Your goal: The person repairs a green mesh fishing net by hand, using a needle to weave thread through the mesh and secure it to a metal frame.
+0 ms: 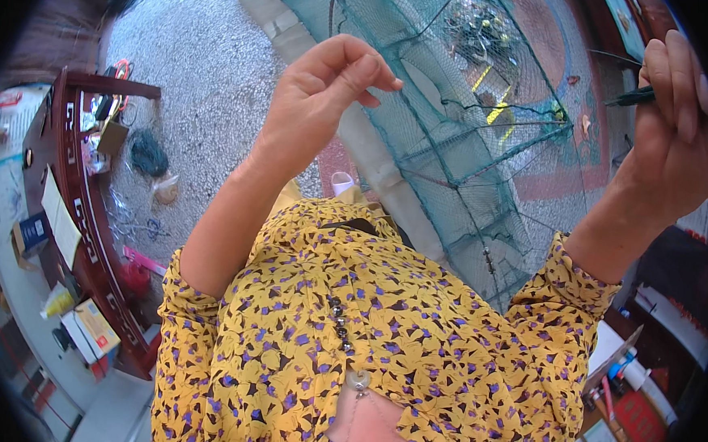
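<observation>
A green mesh net point(489, 140) with dark cords and framed box-like sections spreads out in front of me. My left hand point(317, 97) is raised over its near left part, with thumb and fingers pinched together. Whatever lies between those fingertips is too small to make out. At the far right my right hand point(675, 135) is lifted higher, its fingers wrapped around a slim dark green tool point(633, 96) that looks like a netting needle. Only its pointed end shows; the rest is hidden in the palm.
A pale stone ledge point(374, 153) runs beneath the net. On the left stands a dark carved wooden table point(81, 180) with boxes and papers. A bundle of dark teal netting point(148, 153) lies on the speckled floor point(201, 66). Boxes and bottles point(632, 372) crowd the lower right.
</observation>
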